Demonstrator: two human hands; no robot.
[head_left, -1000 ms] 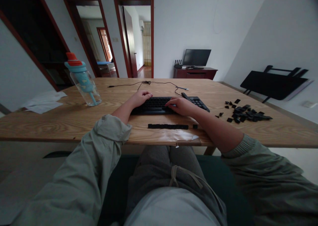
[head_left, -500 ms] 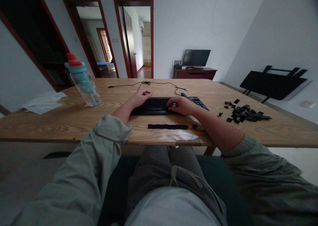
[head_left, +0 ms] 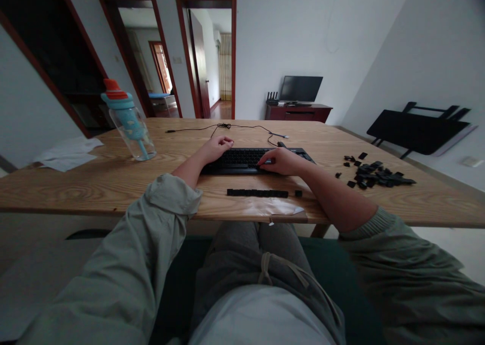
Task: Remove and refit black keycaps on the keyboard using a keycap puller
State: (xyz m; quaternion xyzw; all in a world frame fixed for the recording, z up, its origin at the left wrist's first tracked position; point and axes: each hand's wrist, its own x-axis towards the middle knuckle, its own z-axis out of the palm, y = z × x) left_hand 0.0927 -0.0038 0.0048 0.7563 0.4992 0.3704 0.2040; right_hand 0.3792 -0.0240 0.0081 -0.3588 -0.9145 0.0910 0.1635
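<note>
A black keyboard [head_left: 242,159] lies on the wooden table in front of me. My left hand [head_left: 220,147] is at its far left corner, fingers curled together; whether they grip the edge or something small is hidden. Over the right half of the keys, my right hand [head_left: 278,161] is closed in a pinch with its fingertips down at the keys. Something small shows between those fingers, too indistinct to name. Nearer me lies a straight row of black keycaps [head_left: 257,193], with one single keycap [head_left: 298,193] just right of it.
A heap of loose black keycaps [head_left: 379,175] lies on the right of the table [head_left: 182,193]. On the left stand a water bottle [head_left: 131,128] and white paper [head_left: 68,154]. A thin black cable [head_left: 197,129] runs behind the keyboard. Clear film [head_left: 271,206] lies at the front edge.
My right hand has shifted very slightly and its fingertips stay low over the keys. The left hand keeps its place. The whole view has moved a little.
</note>
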